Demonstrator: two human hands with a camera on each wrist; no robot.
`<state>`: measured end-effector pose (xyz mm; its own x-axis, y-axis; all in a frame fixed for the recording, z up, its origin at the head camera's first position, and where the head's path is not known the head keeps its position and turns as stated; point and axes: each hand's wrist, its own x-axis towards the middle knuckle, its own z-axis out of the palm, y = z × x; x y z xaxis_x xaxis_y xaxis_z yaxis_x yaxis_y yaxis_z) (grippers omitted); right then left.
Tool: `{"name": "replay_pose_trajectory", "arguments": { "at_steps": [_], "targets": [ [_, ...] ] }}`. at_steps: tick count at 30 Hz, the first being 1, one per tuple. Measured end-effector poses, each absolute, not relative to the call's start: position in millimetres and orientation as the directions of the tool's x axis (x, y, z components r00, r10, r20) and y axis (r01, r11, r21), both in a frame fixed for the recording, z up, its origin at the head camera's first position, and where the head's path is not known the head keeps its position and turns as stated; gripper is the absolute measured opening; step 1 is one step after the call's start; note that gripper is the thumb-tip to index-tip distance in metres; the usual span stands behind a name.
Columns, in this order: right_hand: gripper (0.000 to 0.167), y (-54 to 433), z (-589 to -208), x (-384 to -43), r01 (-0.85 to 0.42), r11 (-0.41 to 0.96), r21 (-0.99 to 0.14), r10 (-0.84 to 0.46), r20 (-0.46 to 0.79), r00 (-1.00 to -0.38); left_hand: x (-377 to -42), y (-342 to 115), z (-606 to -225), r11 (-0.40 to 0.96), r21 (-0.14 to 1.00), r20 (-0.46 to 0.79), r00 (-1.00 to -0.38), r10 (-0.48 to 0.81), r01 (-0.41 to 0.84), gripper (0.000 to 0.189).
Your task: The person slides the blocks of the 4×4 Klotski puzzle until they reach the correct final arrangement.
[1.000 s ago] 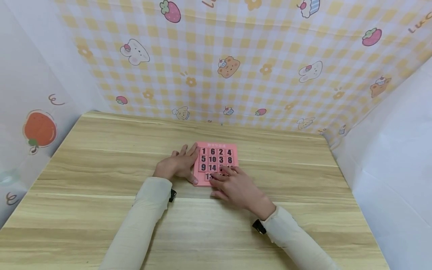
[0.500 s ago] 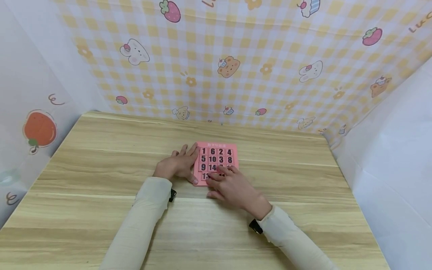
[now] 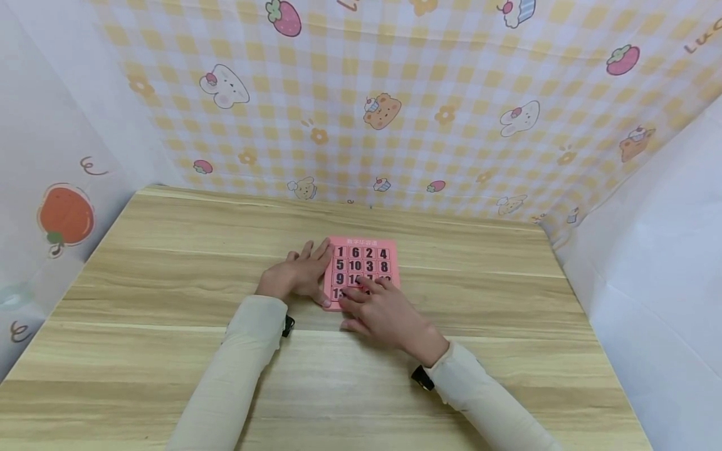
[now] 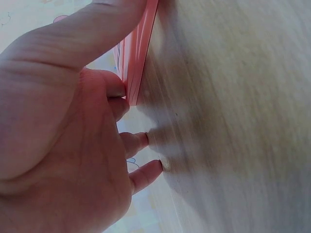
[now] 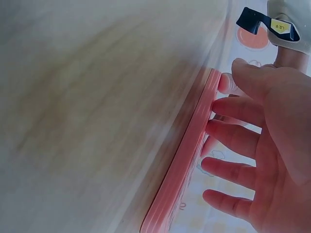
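Observation:
A pink sliding number puzzle (image 3: 393, 245) lies flat on the wooden table, with black numbers on its square tiles. My left hand (image 3: 295, 274) rests along its left edge, thumb at the lower left corner and fingers near the upper left. In the left wrist view, the outer fingers (image 4: 147, 175) are spread and touch the table. My right hand (image 3: 389, 315) lies over the lower right of the board, its fingertips on the lower tiles. The right wrist view shows those fingers (image 5: 233, 138) fairly straight and apart. Tile 13 (image 3: 337, 294) sits in the bottom left corner; some lower tiles are hidden.
The wooden table (image 3: 186, 250) stretches around the puzzle on all sides. A yellow checked cloth (image 3: 338, 75) hangs behind its far edge, and white panels (image 3: 660, 250) stand at the left and right. Black straps (image 3: 422, 378) sit at the wrists.
My right hand has shifted a little to the left. Tile 13 has slid left into the bottom left corner beneath tile 9. The left hand and the board have stayed put.

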<state>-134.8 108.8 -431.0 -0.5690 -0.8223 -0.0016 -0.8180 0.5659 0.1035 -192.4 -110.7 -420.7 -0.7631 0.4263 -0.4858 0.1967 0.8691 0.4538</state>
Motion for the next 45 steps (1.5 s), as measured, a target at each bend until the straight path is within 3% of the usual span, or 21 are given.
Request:
{"name": "replay_pose_trajectory", "arguments": {
  "at_steps": [6,14,23,45],
  "targets": [
    [0.051,110,-430,-135,-0.82,0.567,0.077,-0.82,-0.04,-0.57,-192,-111,-420,0.87,0.452,-0.485,-0.764,0.426,0.198,0.123],
    [0.054,119,-426,-144,-0.765,0.64,0.073,-0.763,-0.056,-0.644,-192,-111,-422,0.867,0.456,-0.483,-0.762,0.43,0.2,0.122],
    [0.052,126,-431,-150,-0.756,0.647,0.097,-0.761,0.021,-0.648,-192,-111,-419,0.867,0.456,-0.491,-0.756,0.433,0.2,0.121],
    [0.054,123,-433,-152,-0.739,0.665,0.113,-0.741,-0.024,-0.671,-192,-111,-421,0.87,0.451,-0.491,-0.758,0.429,0.2,0.121]
  ]
}}
